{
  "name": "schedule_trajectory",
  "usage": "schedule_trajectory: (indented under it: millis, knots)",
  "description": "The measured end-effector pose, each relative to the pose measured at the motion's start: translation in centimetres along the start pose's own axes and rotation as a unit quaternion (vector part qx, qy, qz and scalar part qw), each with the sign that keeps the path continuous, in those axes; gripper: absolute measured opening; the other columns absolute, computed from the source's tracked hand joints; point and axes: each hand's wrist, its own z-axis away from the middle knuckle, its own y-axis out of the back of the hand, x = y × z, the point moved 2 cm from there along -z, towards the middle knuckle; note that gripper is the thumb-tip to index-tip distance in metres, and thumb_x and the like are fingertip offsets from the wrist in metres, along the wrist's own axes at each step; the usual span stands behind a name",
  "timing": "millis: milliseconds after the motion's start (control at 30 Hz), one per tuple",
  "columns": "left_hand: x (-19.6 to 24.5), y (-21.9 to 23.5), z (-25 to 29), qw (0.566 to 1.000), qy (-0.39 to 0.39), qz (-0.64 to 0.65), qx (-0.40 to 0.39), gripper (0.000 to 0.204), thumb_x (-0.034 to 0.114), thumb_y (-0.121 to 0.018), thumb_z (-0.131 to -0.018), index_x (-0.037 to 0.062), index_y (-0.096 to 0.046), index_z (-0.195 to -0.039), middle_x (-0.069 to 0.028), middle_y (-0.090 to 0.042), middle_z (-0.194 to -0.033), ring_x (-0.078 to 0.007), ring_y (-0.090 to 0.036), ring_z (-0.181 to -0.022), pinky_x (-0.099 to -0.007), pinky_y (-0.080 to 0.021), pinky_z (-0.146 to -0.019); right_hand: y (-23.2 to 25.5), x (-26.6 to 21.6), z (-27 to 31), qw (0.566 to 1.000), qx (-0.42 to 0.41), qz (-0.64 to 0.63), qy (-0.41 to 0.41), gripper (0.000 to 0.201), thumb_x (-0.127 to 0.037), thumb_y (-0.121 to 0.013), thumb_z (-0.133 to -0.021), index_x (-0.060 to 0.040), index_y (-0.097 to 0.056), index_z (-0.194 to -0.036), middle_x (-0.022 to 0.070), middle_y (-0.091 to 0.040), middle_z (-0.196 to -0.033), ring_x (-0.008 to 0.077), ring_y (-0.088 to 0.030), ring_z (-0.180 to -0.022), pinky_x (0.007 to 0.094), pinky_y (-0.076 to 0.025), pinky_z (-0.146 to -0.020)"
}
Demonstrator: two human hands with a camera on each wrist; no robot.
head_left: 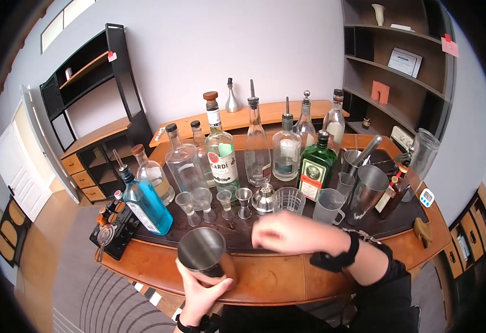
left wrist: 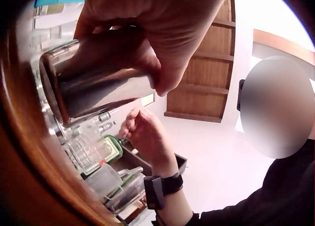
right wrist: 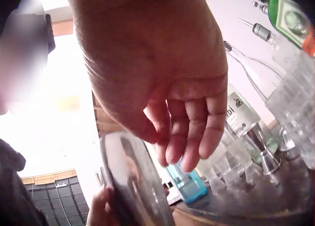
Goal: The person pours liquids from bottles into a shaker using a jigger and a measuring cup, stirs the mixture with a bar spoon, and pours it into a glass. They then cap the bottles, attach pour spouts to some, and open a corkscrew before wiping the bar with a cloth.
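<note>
My left hand [head_left: 203, 291] grips a metal shaker tin [head_left: 203, 252] at the table's front edge, its mouth upward. In the left wrist view the fingers and thumb of that hand [left wrist: 152, 29] wrap the tin [left wrist: 98, 78]. To the right of the tin, my right hand [head_left: 287, 233] hangs over the front of the table, a little blurred, holding nothing. The right wrist view shows this hand [right wrist: 162, 83] with fingers loosely bent, apart from the tin [right wrist: 133, 179]. Just behind it stand a cut glass [head_left: 288, 201] and a strainer-topped metal piece [head_left: 263, 198].
Several bottles stand in a row behind, among them a blue bottle [head_left: 148, 206] and a green bottle [head_left: 317, 166]. Small glasses [head_left: 188, 208] and a metal jigger [head_left: 244, 202] are nearer. At right are a plastic jug [head_left: 328, 206], a large tin [head_left: 369, 191] and a timer [head_left: 426, 197].
</note>
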Motion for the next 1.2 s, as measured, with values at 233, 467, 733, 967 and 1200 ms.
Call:
schedule_trajectory:
  millis: [233,467,733,967,1200]
  knots:
    - [0.2,-4.4,-1.2,0.994,0.0,-0.049,-0.1,0.102,0.013,-0.09,-0.064,-0.0003,-0.021,-0.139,-0.0161,-0.043,-0.135,-0.0231,-0.045,-0.126,-0.0381,-0.038,-0.106,-2.4,4.1,5.1,0.999,-0.003,-0.015,-0.042,0.017,-0.012,-0.054,-0.092,-0.0014,-0.066,-0.099,0.0132,-0.067,-0.089,0.0276,-0.067,-0.08,0.0359,-0.053,-0.072]
    - [-1.2,-2.5,-1.8,0.971,0.008,-0.112,-0.212,0.108,0.009,-0.086,-0.07,0.0062,-0.011,-0.147,-0.015,-0.034,-0.145,-0.0268,-0.035,-0.137,-0.0417,-0.033,-0.111,-0.9,4.0,7.2,0.99,0.074,-0.069,-0.095,0.013,-0.007,-0.057,-0.09,-0.0009,-0.066,-0.098,0.0092,-0.067,-0.08,0.0181,-0.066,-0.067,0.0303,-0.05,-0.061]
    - [-3.0,6.5,-11.1,0.99,0.136,0.029,0.019,0.066,0.029,-0.062,-0.095,0.005,-0.029,-0.146,-0.018,-0.035,-0.149,-0.0268,-0.039,-0.134,-0.0407,-0.033,-0.111,-0.7,4.8,7.5,0.987,0.137,-0.046,-0.076,0.01,-0.009,-0.057,-0.09,-0.0021,-0.064,-0.092,0.0144,-0.068,-0.082,0.0315,-0.067,-0.074,0.037,-0.053,-0.066]
    - [-6.3,5.4,-15.9,0.975,0.196,-0.087,-0.055,0.074,0.019,-0.075,-0.084,-0.0037,-0.032,-0.14,-0.0182,-0.044,-0.14,-0.0245,-0.047,-0.126,-0.0363,-0.04,-0.102,-0.5,5.5,7.6,0.98,0.131,-0.101,-0.107,0.014,-0.01,-0.056,-0.093,-0.0011,-0.065,-0.097,0.0126,-0.068,-0.076,0.0235,-0.066,-0.066,0.0327,-0.051,-0.061]
    - [-8.4,5.7,-17.2,0.98,0.188,-0.059,-0.03,0.043,0.009,-0.07,-0.087,-0.0008,-0.05,-0.123,-0.0087,-0.065,-0.109,-0.0155,-0.06,-0.103,-0.0287,-0.046,-0.091,-0.9,7.4,7.8,0.962,0.142,-0.187,-0.141,0.015,-0.009,-0.055,-0.094,-0.0018,-0.067,-0.099,0.0055,-0.067,-0.072,0.008,-0.057,-0.06,0.0253,-0.043,-0.055]
